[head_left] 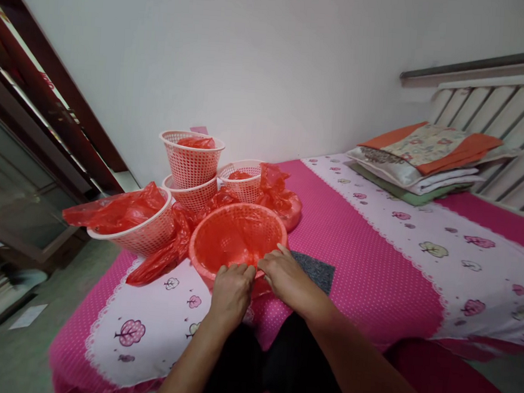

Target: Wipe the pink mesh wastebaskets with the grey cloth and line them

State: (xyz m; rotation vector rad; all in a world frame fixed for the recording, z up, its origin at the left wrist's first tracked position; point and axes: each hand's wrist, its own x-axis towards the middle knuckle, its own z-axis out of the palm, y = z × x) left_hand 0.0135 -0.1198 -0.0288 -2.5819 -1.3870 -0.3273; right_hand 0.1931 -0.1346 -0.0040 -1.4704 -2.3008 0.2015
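Note:
A round plastic basket (283,223) stands on the bed right in front of me, lined with a thin red plastic bag (241,234). The bag's edge is folded outward over the basket's rim. At the near side of the rim, my left hand (233,285) has its fingers curled over the bag's edge. Close beside it, my right hand (283,274) grips the same edge, its thumb toward the right rim. Both hands' fingertips are partly hidden inside the bag.
Behind are several light pink baskets, two of them stacked (190,161), one at the left (149,236), one at the back (245,186), all with red bags. A dark grey cloth (315,272) lies by my right hand. Folded bedding (426,154) is piled at the right.

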